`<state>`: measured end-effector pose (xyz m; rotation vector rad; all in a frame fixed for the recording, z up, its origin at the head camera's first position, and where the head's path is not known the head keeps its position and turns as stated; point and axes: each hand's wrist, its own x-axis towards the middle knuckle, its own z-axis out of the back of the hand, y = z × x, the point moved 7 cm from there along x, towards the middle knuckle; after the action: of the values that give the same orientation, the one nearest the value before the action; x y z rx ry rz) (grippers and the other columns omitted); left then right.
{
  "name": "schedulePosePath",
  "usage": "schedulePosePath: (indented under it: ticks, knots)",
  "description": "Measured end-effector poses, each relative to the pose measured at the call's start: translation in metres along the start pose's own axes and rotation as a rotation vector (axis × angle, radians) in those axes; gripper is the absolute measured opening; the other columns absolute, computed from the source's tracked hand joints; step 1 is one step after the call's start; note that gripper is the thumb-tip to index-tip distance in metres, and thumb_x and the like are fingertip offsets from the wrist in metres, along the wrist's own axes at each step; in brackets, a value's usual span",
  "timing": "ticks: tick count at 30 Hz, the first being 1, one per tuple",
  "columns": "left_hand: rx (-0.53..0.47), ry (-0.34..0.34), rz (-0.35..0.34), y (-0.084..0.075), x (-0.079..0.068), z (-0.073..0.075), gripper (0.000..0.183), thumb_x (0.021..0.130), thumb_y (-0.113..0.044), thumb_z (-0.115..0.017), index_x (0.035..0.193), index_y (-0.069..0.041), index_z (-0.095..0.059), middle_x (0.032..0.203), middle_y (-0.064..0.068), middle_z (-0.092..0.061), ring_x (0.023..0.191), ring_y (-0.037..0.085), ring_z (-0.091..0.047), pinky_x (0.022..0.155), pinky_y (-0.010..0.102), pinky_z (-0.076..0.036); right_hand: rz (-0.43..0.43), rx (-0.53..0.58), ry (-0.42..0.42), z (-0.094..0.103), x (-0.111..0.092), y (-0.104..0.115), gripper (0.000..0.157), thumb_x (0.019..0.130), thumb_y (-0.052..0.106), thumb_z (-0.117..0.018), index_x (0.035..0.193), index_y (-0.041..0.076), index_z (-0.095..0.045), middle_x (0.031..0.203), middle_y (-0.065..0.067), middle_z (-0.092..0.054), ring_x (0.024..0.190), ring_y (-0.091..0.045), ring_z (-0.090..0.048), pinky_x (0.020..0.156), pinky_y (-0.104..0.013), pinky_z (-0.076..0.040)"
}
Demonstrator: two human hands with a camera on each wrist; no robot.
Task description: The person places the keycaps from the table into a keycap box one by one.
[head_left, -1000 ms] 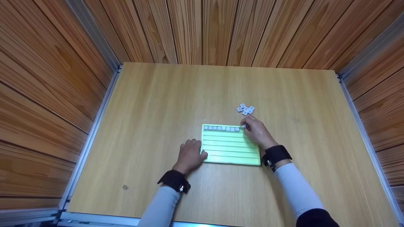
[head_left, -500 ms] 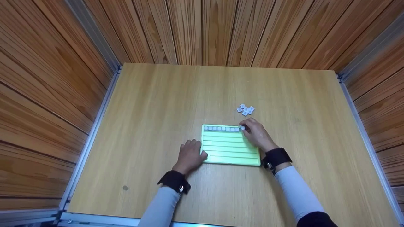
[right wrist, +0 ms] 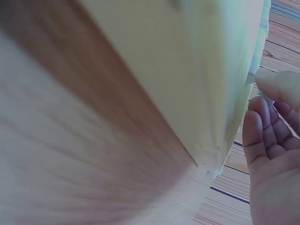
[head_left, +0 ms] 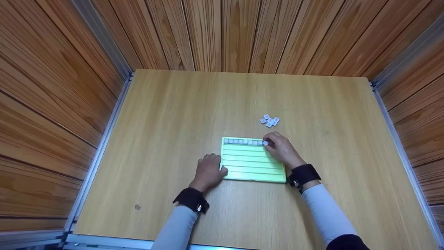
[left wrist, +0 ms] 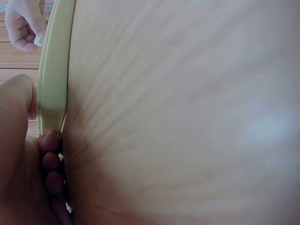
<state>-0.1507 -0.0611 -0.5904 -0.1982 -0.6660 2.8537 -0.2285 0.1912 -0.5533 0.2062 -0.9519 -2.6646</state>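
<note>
A light green ridged tray [head_left: 255, 167] lies on the table, with a row of small white square tiles [head_left: 241, 141] along its far slot. My left hand [head_left: 208, 170] holds the tray by its left edge, thumb over the rim and fingers along the outer side. At the right end of the row, my right hand [head_left: 281, 147] pinches a white tile [head_left: 266, 142] between thumb and fingers, right beside the last tile in the slot. In the left wrist view, the pinched tile [left wrist: 38, 41] shows at the right hand's fingertips. Its printed face, if any, is too small to read.
Several loose white tiles [head_left: 269, 121] lie in a cluster on the wooden table [head_left: 173, 114] just beyond the tray's far right corner. Wood-plank walls [head_left: 236, 34] stand behind and at both sides. Metal rails [head_left: 100, 152] run along the table's edges.
My right hand has come slightly toward me and left, bringing the pinched tile from the tray's far rim to the end of the row. The left hand stays put.
</note>
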Motion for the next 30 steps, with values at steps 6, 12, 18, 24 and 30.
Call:
schedulePosePath:
  ticks: [6,12,18,24,30]
  knots:
    - [-0.002,0.008,0.011,0.0006,0.0005,-0.0009,0.019,0.085,-0.031,-0.056,0.085,-0.013,-0.052,0.083,0.002,-0.045,0.082,0.024,-0.042,0.074,0.040,-0.034,0.002,0.009,-0.012,0.0000,-0.0013,-0.0013,0.021,0.092,0.003,-0.068,0.113,0.006,-0.071,0.110,-0.009,-0.062,0.096,-0.024,-0.061,0.083,-0.039,-0.051]
    - [-0.007,0.013,0.015,0.0001,0.0001,-0.0009,0.019,0.086,-0.031,-0.057,0.085,-0.013,-0.052,0.082,0.001,-0.045,0.080,0.023,-0.040,0.071,0.038,-0.032,0.045,-0.002,-0.051,0.0033,-0.0016,0.0004,0.020,0.093,0.001,-0.064,0.113,0.001,-0.066,0.111,-0.012,-0.061,0.095,-0.025,-0.063,0.082,-0.040,-0.052]
    - [-0.008,0.008,0.016,-0.0006,-0.0006,-0.0004,0.019,0.086,-0.032,-0.058,0.085,-0.014,-0.051,0.082,0.000,-0.044,0.080,0.022,-0.041,0.072,0.038,-0.032,0.043,-0.008,-0.058,0.0045,-0.0018,0.0006,0.019,0.094,0.003,-0.064,0.113,0.001,-0.065,0.109,-0.011,-0.059,0.093,-0.024,-0.062,0.080,-0.040,-0.052]
    - [-0.008,0.007,0.012,-0.0007,-0.0006,-0.0001,0.019,0.085,-0.032,-0.058,0.085,-0.013,-0.052,0.083,0.001,-0.045,0.081,0.023,-0.041,0.073,0.039,-0.033,0.077,-0.019,-0.056,0.0036,-0.0014,0.0022,0.018,0.093,0.002,-0.066,0.110,0.002,-0.067,0.108,-0.010,-0.060,0.091,-0.023,-0.060,0.079,-0.038,-0.051]
    - [-0.012,0.005,0.008,-0.0007,0.0000,-0.0001,0.019,0.085,-0.032,-0.058,0.085,-0.014,-0.053,0.083,0.001,-0.046,0.081,0.023,-0.042,0.073,0.039,-0.033,0.085,-0.013,-0.046,0.0026,-0.0008,0.0014,0.019,0.090,-0.002,-0.065,0.108,0.002,-0.068,0.110,-0.010,-0.060,0.093,-0.023,-0.060,0.081,-0.038,-0.051]
